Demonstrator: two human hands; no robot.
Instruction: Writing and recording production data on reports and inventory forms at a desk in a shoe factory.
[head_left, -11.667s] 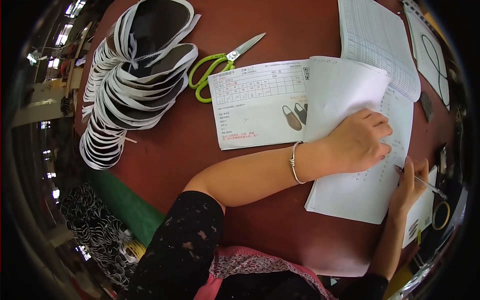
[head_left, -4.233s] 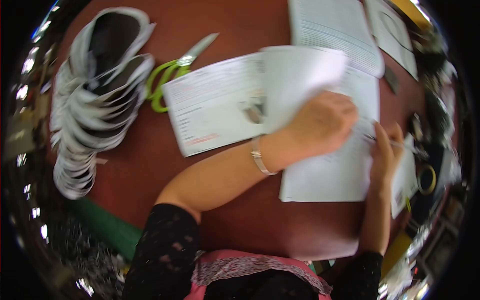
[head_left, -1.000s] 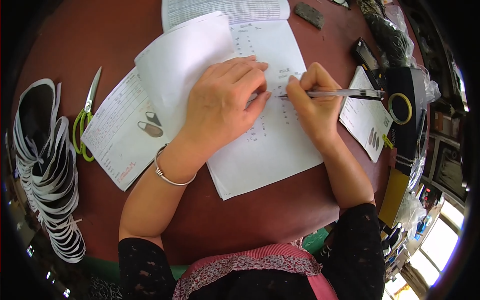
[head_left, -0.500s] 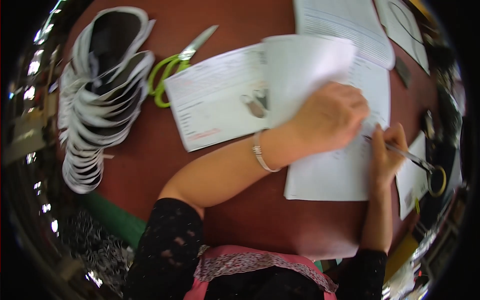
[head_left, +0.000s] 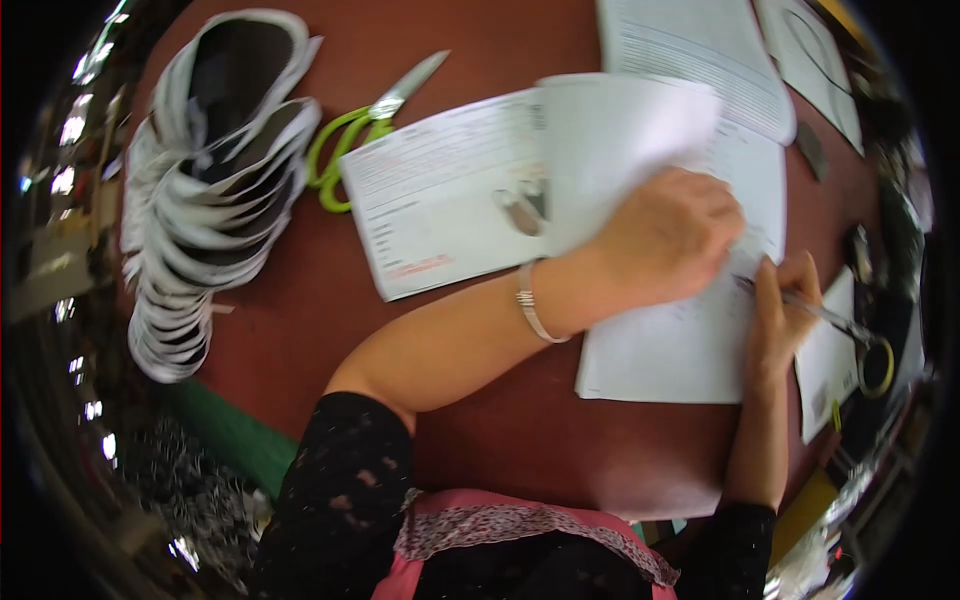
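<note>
My left hand (head_left: 678,235) reaches across the papers with its fingers curled in; its fingertips are hidden, so what they grip does not show. Beneath it lie a printed white sheet (head_left: 680,355) and a lifted, curling page (head_left: 620,130) of a stapled-looking stack. At the sheet's right edge, my right hand (head_left: 785,310) pinches a thin pen-like thing, its dark tip over the paper. A metal shaft with a yellow-rimmed ring (head_left: 877,366) shows just beyond that hand; whether it belongs to the held thing is unclear. Left of the page lies a printed sheet with a shoe picture (head_left: 440,220).
Green-handled scissors (head_left: 385,110) lie open near a long stack of white-edged dark shoe-shaped pieces (head_left: 220,190) at the left. Lined paper (head_left: 690,60) is at the far side. A small dark block (head_left: 812,150) and more papers (head_left: 828,350) lie along the right of the red-brown table (head_left: 480,440).
The whole view has shifted slightly, so things sit a little further right. Both hands keep nearly the same places over the papers.
</note>
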